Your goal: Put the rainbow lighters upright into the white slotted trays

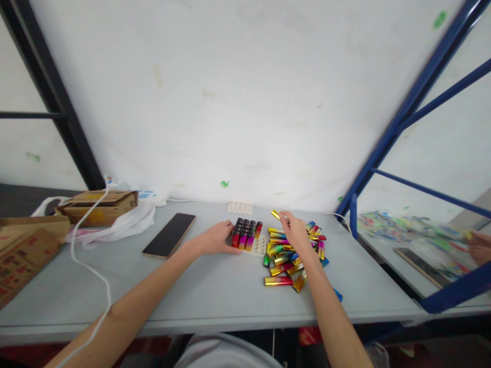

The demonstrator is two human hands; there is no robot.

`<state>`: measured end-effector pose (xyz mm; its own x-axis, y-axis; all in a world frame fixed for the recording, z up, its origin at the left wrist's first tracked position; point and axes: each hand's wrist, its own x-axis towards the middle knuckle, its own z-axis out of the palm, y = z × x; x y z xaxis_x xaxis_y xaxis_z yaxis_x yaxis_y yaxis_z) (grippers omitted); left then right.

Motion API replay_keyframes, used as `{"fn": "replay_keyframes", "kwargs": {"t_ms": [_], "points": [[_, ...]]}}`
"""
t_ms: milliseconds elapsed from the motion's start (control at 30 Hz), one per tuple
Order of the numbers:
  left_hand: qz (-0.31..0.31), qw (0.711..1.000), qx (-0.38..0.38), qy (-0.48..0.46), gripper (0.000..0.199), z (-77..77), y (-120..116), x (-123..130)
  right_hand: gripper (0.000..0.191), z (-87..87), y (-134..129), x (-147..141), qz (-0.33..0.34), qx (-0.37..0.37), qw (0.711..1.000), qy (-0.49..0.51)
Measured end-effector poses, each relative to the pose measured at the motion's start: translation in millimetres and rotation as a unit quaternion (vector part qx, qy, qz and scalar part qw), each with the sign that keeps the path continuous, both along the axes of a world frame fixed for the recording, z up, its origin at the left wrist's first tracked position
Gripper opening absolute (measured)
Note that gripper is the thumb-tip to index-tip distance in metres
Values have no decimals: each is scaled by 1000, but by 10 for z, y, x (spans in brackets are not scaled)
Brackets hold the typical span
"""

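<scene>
My left hand (pixel 218 239) holds the left side of a white pegged tray (pixel 260 247), its thumb at the front and its fingers at the back. Several lighters with black tops and shiny red, purple and gold bodies stand upright in the tray (pixel 244 235), filling its left part. Bare white slots show on its right. Over a loose pile of metallic coloured lighters (pixel 282 268), my right hand (pixel 294 230) pinches a gold lighter (pixel 275 214), raised and tilted. The pile lies right of the tray, partly behind my right wrist.
Another white tray (pixel 240 207) lies near the wall. A phone (pixel 170 235) rests left of my left hand. Cardboard boxes (pixel 100 207), a plastic bag and a white cable (pixel 92 273) are at left. Beyond the blue frame (pixel 383 145), another person's hand (pixel 480 246) shows.
</scene>
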<state>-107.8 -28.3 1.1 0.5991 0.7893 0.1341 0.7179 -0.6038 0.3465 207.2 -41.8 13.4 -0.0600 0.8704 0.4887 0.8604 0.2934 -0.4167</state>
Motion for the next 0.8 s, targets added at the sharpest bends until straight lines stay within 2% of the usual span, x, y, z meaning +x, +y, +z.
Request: {"fn": "replay_keyframes", "kwargs": {"t_ms": [100, 200, 333, 433, 533, 600, 800], "points": [[-4, 1000, -1, -6, 60, 5, -4, 0, 46, 21, 20, -25, 6, 32, 997, 72], [-6, 1000, -4, -7, 62, 8, -4, 6, 56, 20, 47, -61, -2, 26, 995, 96], [-6, 1000, -6, -5, 59, 8, 1, 12, 61, 5, 50, -146, 50, 19, 993, 108], [-8, 1000, -6, -11, 58, 3, 5, 7, 56, -15, 14, -231, 103, -43, 980, 168], [-12, 1000, -8, -18, 60, -3, 7, -1, 51, -43, -24, -323, 160, -119, 950, 239], [-16, 1000, -7, -20, 60, -5, 7, -2, 50, -60, -33, -379, 157, -127, 944, 263], [-9, 1000, -2, -18, 59, -4, 5, 6, 55, -68, -25, -450, 73, -57, 965, 247]]}}
